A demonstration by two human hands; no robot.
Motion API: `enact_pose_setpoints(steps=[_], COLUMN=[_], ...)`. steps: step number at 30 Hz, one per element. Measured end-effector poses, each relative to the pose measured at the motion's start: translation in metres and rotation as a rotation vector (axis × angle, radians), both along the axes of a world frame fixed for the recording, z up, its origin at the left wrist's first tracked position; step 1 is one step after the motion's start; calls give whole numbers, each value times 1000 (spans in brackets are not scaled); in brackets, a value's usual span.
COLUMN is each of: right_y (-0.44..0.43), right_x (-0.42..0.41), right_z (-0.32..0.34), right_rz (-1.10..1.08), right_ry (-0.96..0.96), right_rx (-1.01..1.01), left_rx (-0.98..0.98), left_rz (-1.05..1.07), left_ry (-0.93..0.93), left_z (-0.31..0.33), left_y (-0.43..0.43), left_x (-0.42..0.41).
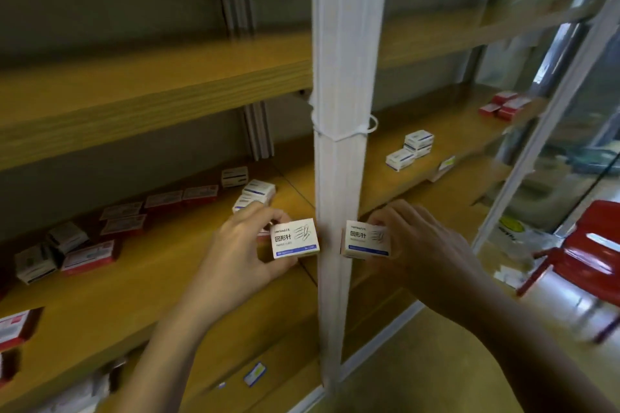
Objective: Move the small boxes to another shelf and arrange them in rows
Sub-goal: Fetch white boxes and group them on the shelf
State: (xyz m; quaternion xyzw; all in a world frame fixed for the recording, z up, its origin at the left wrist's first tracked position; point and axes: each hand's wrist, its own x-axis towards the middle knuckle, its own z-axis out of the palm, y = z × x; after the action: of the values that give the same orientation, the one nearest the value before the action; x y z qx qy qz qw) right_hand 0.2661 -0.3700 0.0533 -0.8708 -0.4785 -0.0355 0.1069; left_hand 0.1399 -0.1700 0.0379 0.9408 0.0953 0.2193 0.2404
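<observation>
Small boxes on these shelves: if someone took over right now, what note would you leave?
Left hand: fingers grip a white paper-clip box, left of the white post.
Right hand: fingers grip a second white box, right of the post.
Right shelf section: a small stack of white boxes and a red group at the far end.
Left section: mixed red and white boxes lie loose.
Left to do: probably shelve both boxes, then line the rest up in rows.

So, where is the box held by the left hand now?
In the head view, the white box pinched by the left hand is just left of the white post, level with the other box in the right hand.
</observation>
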Motion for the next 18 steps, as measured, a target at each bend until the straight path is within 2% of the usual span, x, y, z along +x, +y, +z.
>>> enact_pose_setpoints(steps=[10,18], right_y=[-162,-226], right_x=[113,189], right_z=[1,8], right_rz=[-113,-118], right_ry=[27,60], right_rx=[34,67], left_rx=[-42,-40], left_rz=[-79,-75], left_ry=[14,32], left_z=[-14,-2], left_y=[-151,-205], left_x=[132,214])
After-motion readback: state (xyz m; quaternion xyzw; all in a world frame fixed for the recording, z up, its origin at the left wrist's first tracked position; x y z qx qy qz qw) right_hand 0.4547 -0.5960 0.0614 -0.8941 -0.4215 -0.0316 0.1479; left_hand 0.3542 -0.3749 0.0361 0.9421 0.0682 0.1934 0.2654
